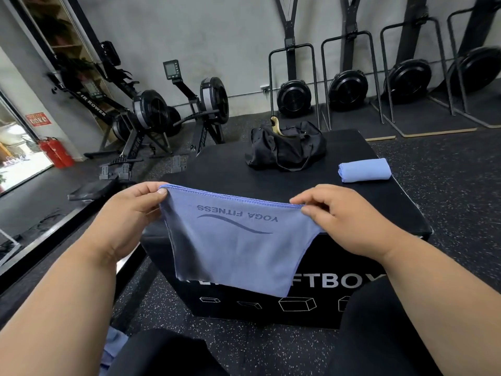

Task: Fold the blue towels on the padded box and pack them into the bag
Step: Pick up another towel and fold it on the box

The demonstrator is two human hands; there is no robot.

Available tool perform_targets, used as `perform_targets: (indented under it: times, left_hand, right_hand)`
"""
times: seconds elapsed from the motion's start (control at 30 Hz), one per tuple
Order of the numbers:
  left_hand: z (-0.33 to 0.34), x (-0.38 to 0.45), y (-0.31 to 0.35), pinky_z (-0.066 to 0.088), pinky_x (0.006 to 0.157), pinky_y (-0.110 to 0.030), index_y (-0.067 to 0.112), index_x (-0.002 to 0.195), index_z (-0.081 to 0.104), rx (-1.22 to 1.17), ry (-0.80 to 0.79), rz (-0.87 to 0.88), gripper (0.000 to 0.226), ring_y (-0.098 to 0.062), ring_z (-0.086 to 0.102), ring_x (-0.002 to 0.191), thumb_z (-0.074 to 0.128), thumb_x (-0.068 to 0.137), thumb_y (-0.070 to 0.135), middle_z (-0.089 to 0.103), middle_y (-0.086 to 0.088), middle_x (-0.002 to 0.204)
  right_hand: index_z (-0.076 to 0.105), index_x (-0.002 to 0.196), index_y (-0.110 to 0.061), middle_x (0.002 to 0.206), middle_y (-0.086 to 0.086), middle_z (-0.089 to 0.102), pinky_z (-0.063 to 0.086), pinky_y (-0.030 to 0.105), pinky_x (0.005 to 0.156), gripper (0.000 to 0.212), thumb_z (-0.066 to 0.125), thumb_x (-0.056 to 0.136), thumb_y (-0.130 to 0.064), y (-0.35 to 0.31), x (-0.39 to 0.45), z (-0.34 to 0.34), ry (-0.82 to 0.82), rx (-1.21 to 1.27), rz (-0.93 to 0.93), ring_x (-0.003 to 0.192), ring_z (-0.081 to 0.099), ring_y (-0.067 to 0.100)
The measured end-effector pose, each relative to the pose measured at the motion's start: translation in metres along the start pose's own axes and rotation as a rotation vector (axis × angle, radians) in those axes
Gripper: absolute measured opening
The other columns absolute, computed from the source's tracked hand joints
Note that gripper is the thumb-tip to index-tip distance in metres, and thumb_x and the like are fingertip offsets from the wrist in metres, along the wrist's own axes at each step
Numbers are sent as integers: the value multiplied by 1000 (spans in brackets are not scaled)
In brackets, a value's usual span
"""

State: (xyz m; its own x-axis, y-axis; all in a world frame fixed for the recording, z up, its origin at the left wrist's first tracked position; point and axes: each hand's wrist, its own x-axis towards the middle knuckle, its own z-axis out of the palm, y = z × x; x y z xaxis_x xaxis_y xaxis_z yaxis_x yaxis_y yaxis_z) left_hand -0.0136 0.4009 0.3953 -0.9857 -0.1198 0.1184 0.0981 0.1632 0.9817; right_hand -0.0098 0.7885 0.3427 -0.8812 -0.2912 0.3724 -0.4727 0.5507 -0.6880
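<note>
Two hands: we see the left hand [130,213] and the right hand [341,221] each pinching one top corner of a blue towel [233,248], thumb and fingers closed on its stitched hem.
Held towel: it hangs spread between the hands, in front of the near edge of the padded box [271,183] and covering part of the white lettering on the box's front face; its printed words read upside down to us.
Folded towel: a second blue towel [364,170] lies folded near the right edge of the box top, well apart from both hands.
Bag: a black bag [287,147] sits at the far side of the box top, left of the folded towel, its mouth slumped open with a pale object poking out.
Around: rowing machines [151,115] stand on the floor beyond the far-left corner, and fan machines line the wall.
Bottom left: more blue cloth [112,346] shows beside our dark-clad knee.
</note>
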Motion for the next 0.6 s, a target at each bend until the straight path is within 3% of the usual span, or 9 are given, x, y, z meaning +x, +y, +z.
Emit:
perform_targets:
  times: [0.07,0.17,0.27,0.37,0.43,0.5,0.6]
  left_hand:
    - [1,-1,-4,52,85,-30,5,107,72,-36,4,-19,19,-17,66,84,54,104,6,73,-8,96]
    - [1,-2,-13,48,86,-33,-2,117,69,-86,4,-69,22,-21,60,90,53,104,6,70,-11,100]
    - [2,0,-22,53,79,-29,-9,132,61,-103,11,-100,33,-23,58,90,53,105,8,65,-20,111]
    - [2,0,-25,55,64,-22,-6,134,62,-88,12,-117,33,-17,61,80,53,106,9,67,-16,105]
    - [1,2,-27,51,67,-27,-4,134,63,-74,24,-131,33,-14,61,75,53,106,10,69,-9,97]
    - [-1,3,-28,48,71,-30,-2,132,65,-82,46,-144,31,-14,61,77,54,106,10,69,-8,98]
    - [-2,2,-29,44,76,-32,7,118,71,-104,60,-167,21,-17,58,82,54,105,8,71,-5,94]
  right_hand:
    - [74,116,-45,85,-13,63,47,20,79,37,64,103,-12,2,-2,-2,-32,281,72,76,55,9]
    - [75,111,-42,85,-4,61,44,28,79,37,62,103,-9,2,-5,-4,-100,473,126,77,52,13]
    - [78,106,-38,93,-3,72,48,28,86,29,63,104,-13,-1,-6,-3,-119,481,147,85,61,12]
    - [81,101,-33,108,15,74,48,37,89,24,65,103,-15,1,-8,2,-163,489,184,90,60,19]
    - [82,100,-29,101,20,73,47,35,82,24,67,101,-11,3,-8,3,-226,519,204,85,56,22]
    - [84,100,-27,95,9,74,48,29,77,26,69,99,-6,4,-9,3,-309,523,205,82,57,19]
    - [84,98,-26,99,9,75,50,29,85,24,73,95,-5,6,-9,2,-412,469,192,90,63,16]
